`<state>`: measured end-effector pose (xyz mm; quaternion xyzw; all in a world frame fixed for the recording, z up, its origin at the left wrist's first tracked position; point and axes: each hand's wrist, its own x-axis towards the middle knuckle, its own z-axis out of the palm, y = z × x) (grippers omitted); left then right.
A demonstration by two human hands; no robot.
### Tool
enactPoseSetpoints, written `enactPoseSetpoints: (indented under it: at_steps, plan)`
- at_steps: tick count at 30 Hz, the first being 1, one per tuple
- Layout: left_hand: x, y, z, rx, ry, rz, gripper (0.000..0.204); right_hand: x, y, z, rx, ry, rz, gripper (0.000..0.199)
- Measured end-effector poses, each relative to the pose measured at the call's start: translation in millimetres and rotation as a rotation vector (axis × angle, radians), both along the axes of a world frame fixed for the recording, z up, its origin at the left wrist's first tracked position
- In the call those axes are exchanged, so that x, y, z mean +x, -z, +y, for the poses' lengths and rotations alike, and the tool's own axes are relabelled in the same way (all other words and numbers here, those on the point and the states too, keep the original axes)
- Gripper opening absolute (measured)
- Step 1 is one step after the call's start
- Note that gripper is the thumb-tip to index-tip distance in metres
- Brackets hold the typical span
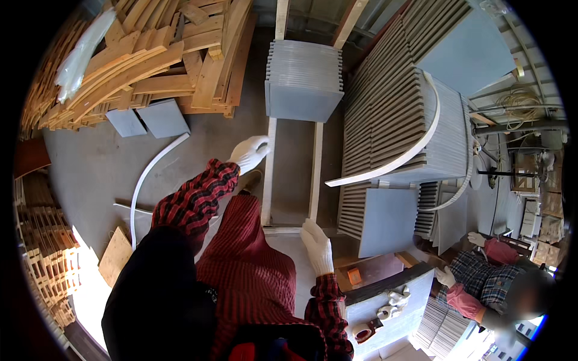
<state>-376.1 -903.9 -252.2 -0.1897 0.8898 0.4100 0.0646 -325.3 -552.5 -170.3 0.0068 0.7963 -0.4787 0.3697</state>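
1. Right hand [317, 245], white glove, sits closest in, fingers curled over the near corner of a pale wooden frame [291, 180], right where the short end rail meets the right-side rail.
2. Left hand [251, 151], also gloved, is further out, gripping the frame's left rail. So the hands are well apart, both clamped on the frame.
3. The frame lies low on the floor [96, 174], long axis running straight away from the hands. Two thin whitish rails, open middle.
4. Beyond the left hand, a stack of grey panels [303, 78] rests on the frame's far end.
5. Right of the right hand, another person's gloved hand [445, 277] is near a table [385, 301].
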Motion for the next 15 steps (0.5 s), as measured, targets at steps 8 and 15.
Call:
enactPoseSetpoints:
  at_steps: [8, 15]
  plan:
    - [-241, 72, -111, -0.468, 0.330, 0.035, 0.052, -169, 78, -136, 0.378, -0.042, 0.032, 0.063]
    - [-321, 132, -131, -0.614, 0.536, 0.133, 0.063, -338, 177, -195, 0.536, 0.024, 0.325, 0.092]
